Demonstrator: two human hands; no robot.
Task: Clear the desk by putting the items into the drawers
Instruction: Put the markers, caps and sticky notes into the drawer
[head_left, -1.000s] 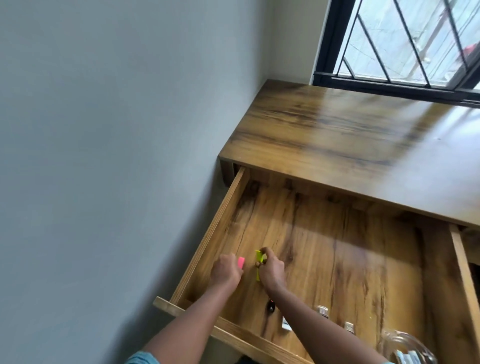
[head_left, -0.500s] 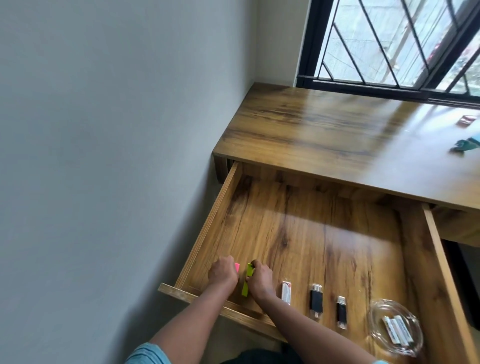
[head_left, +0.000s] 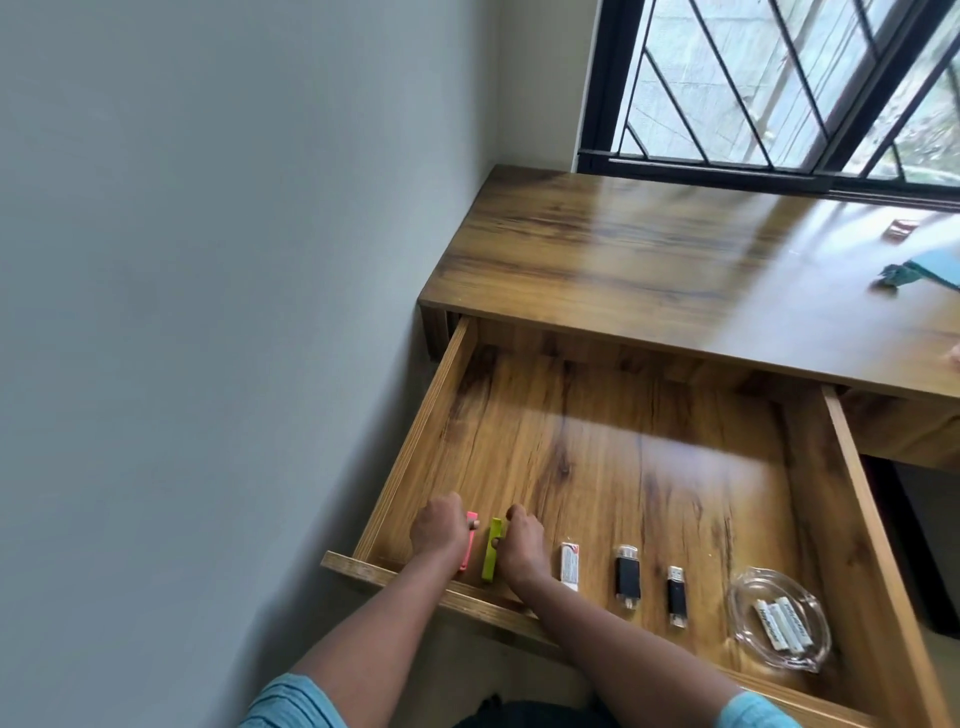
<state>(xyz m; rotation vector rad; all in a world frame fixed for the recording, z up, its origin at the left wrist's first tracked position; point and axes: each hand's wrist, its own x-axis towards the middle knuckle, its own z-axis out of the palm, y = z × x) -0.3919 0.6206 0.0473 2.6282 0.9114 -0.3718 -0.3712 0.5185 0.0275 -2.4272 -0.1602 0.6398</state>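
The wooden drawer (head_left: 452, 364) is pulled out under the desk top (head_left: 675, 270). At its front left corner my left hand (head_left: 439, 530) is closed on a pink highlighter (head_left: 470, 540) lying on the drawer floor. Just to the right, my right hand (head_left: 522, 540) pinches a yellow-green highlighter (head_left: 492, 555), also lying flat. The two pens lie side by side, pointing away from me. Further right in a row lie a white eraser (head_left: 569, 565), a black flash drive (head_left: 627, 574), a smaller black flash drive (head_left: 676, 595) and a glass ashtray (head_left: 748, 592) holding white batteries.
On the desk at the far right lie a teal cloth (head_left: 919, 273) and a small dark red item (head_left: 902, 228). A grey wall (head_left: 208, 312) runs along the left. A barred window (head_left: 779, 78) stands behind the desk.
Both hands have moved toward the drawer's front edge and lowered the two highlighters onto its floor, now spread slightly apart. The view has shifted right, revealing the other drawer items.
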